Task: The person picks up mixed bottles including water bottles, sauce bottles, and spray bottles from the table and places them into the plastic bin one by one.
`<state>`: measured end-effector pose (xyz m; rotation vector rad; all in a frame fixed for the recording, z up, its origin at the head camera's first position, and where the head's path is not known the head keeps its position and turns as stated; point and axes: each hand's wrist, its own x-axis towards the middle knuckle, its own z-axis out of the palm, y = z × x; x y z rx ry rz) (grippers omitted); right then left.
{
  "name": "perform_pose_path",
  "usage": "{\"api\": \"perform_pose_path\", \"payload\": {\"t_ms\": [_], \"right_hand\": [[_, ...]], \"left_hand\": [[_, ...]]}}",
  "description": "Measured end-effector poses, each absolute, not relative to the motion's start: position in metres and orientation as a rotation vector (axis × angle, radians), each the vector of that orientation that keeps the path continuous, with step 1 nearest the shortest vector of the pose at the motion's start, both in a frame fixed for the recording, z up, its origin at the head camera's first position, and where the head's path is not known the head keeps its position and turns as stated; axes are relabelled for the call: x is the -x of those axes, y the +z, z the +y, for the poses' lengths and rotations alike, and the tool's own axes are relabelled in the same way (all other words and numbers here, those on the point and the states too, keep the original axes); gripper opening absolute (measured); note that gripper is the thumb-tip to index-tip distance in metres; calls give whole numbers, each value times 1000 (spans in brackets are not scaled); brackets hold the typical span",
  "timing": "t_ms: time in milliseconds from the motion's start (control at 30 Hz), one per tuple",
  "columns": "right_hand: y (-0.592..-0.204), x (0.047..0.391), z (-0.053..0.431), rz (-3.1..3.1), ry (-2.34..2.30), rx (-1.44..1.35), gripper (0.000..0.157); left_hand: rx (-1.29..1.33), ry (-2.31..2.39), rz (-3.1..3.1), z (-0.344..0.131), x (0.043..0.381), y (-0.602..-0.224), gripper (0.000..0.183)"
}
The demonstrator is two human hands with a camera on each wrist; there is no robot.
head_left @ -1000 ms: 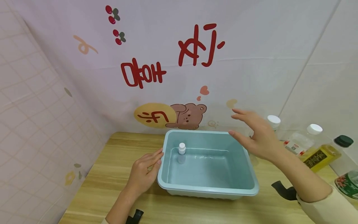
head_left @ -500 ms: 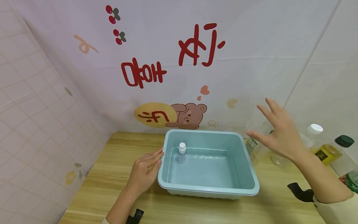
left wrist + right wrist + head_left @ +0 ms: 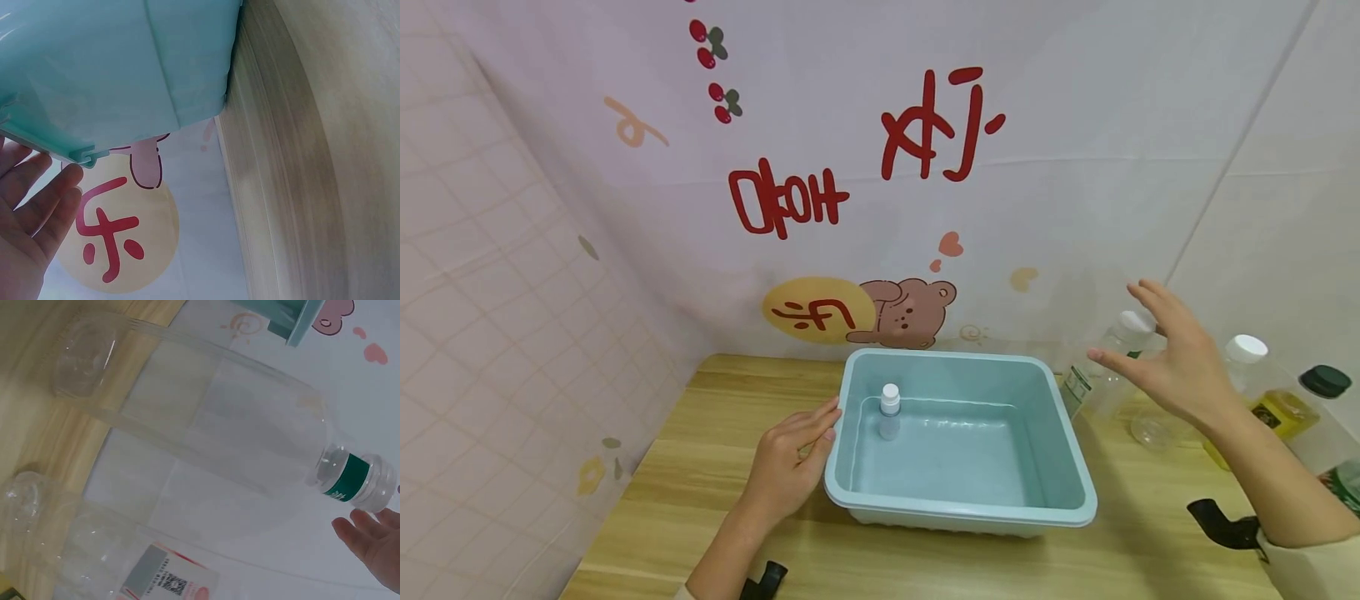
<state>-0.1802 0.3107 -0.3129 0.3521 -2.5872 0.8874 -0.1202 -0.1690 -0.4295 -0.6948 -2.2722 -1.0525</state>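
A pale teal plastic basin (image 3: 962, 512) stands on the wooden table. Inside, near its left wall, is a small clear bottle with a white cap (image 3: 890, 410). My left hand (image 3: 793, 462) rests against the basin's left rim; the left wrist view has its extended fingers (image 3: 56, 194) along that rim. To the right of the basin, my right hand (image 3: 1183, 367) is spread, thumb and fingers apart, holding nothing. Close to it is a clear bottle (image 3: 1108, 392) with a white cap. The right wrist view shows the fingertips beside that bottle's green-banded neck (image 3: 350, 476).
Behind my right forearm stand another clear white-capped bottle (image 3: 1246, 350), a bottle of yellow liquid (image 3: 1288, 414) with a dark green cap, and a green-labelled container (image 3: 1347, 483). A printed cloth (image 3: 1075, 108) hangs behind the table (image 3: 700, 450).
My right hand has moved right, from above the basin's back right corner to beside the clear bottles. The left hand stays at the basin's rim, and the basin has not moved.
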Motion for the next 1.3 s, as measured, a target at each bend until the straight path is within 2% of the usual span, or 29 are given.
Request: {"api": "perform_pose_path", "payload": {"t_ms": [467, 1033, 1300], "right_hand": [[-335, 183, 327, -2620, 1097, -95, 83], [-351, 186, 336, -2632, 1117, -30, 61], [-349, 186, 337, -2663, 1096, -5, 58]], "left_hand": [[693, -1046, -2281, -169, 121, -432, 31], [689, -1047, -2283, -170, 121, -433, 30], [696, -1042, -2272, -170, 121, -432, 30]]}}
